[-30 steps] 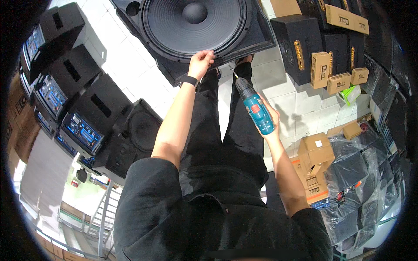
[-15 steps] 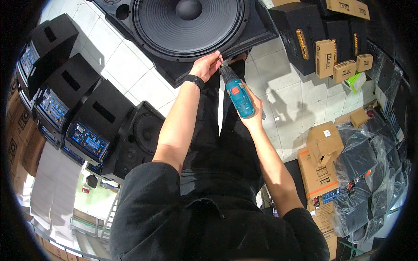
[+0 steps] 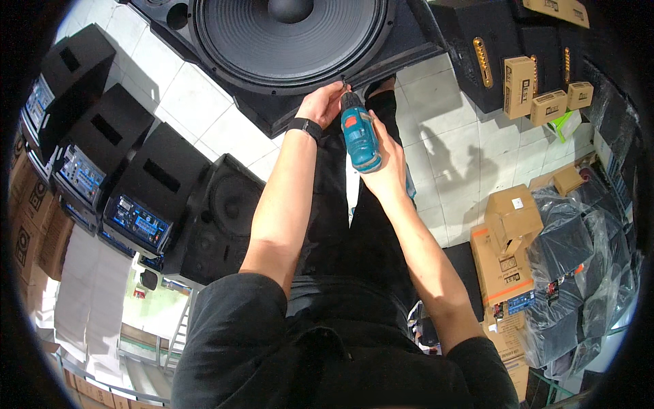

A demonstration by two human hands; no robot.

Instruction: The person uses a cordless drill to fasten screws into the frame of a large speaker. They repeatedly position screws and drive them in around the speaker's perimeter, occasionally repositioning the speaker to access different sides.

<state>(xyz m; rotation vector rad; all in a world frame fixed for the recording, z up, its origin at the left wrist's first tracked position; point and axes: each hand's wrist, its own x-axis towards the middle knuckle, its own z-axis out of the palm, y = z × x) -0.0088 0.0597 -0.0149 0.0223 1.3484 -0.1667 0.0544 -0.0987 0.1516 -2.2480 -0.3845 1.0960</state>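
Observation:
A teal and black cordless drill (image 3: 361,142) is gripped in my right hand (image 3: 387,162), its black chuck pointing away from me. The chuck end meets the near rim of a large black speaker driver (image 3: 235,54), which sits in a black speaker cabinet (image 3: 419,42). At that same rim, the fingers of my left hand (image 3: 320,105) are pinched together beside the drill's tip. Whatever those fingertips hold is too small and too covered to make out. A dark band circles my left wrist.
Black speakers with lit blue panels (image 3: 139,221) line the left side, with another speaker (image 3: 231,198) near my left arm. Brown cartons (image 3: 504,266) and plastic-wrapped black units (image 3: 562,238) stand at right. Small boxes (image 3: 548,107) lie by dark cabinets at far right. White tiles (image 3: 436,136) cover the floor.
The drill has moved forward and slightly left, its chuck now closer to my left fingertips and the driver's rim. It points more straight ahead. My left hand stays at the rim.

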